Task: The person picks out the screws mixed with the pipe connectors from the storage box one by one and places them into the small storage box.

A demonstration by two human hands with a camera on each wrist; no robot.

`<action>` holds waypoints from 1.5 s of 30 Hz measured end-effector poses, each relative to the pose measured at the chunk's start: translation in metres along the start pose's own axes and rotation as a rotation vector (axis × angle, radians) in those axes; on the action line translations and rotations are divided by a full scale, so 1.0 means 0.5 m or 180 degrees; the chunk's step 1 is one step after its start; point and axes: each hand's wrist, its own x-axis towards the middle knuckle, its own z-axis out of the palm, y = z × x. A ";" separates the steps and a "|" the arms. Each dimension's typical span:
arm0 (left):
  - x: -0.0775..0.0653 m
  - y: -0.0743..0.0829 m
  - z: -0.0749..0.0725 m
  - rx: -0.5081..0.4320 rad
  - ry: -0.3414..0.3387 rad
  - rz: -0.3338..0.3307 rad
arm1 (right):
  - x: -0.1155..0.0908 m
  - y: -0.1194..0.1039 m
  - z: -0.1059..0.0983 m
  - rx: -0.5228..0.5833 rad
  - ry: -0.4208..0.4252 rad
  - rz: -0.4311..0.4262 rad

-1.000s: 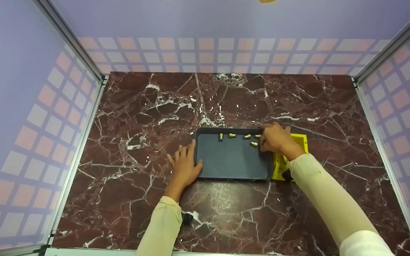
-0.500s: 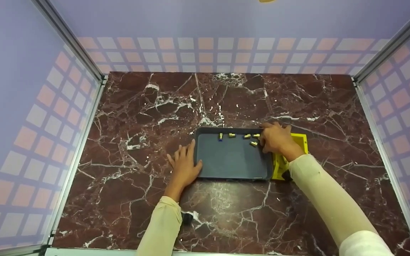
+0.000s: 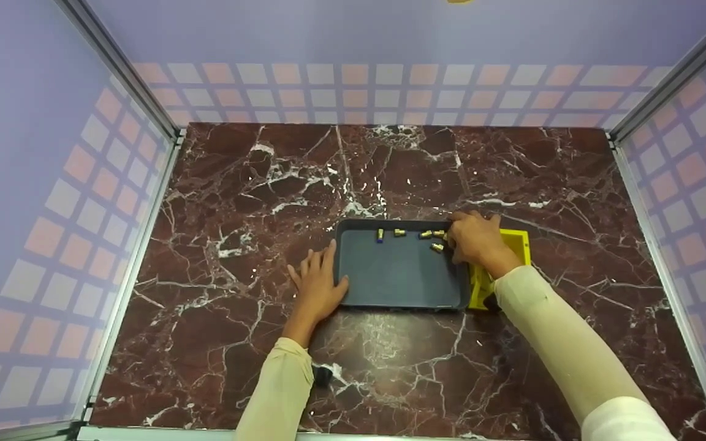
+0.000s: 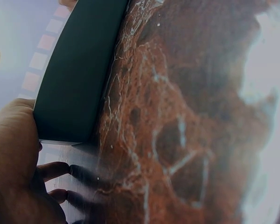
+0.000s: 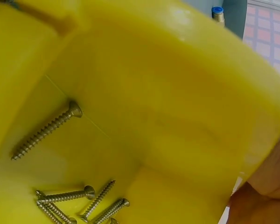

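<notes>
A dark grey tray [image 3: 402, 275] lies on the marbled table, with several brass push-in fittings [image 3: 437, 247] along its far side. Some have blue ends. My left hand [image 3: 317, 285] rests at the tray's left edge, fingers spread on the table and thumb against the rim. Over the tray's far right corner, my right hand [image 3: 477, 239] has bent fingers beside the rightmost fittings. Its fingertips are partly hidden, so any fitting between them cannot be made out. Under the right forearm is a yellow bin [image 3: 515, 242] holding several screws [image 5: 46, 130], seen in the right wrist view.
The bin stands against the tray's right side. Marbled tabletop [image 3: 255, 202] extends around both, bounded by patterned panels [image 3: 353, 92] at the back and sides. A black object [image 3: 322, 376] sits by the left sleeve.
The fitting closest to my right fingertips has shifted slightly left, toward its neighbour. My right hand has moved very little. The left hand and the tray stay in place.
</notes>
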 end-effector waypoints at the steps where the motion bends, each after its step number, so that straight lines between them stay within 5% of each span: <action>1: 0.000 0.000 0.000 0.0010 0.0002 -0.0002 | 0.001 0.000 0.001 -0.0005 -0.0005 0.0012; 45: 0.000 -0.004 0.003 0.0067 0.0050 0.0050 | 0.002 -0.001 -0.006 0.0073 -0.0183 0.0087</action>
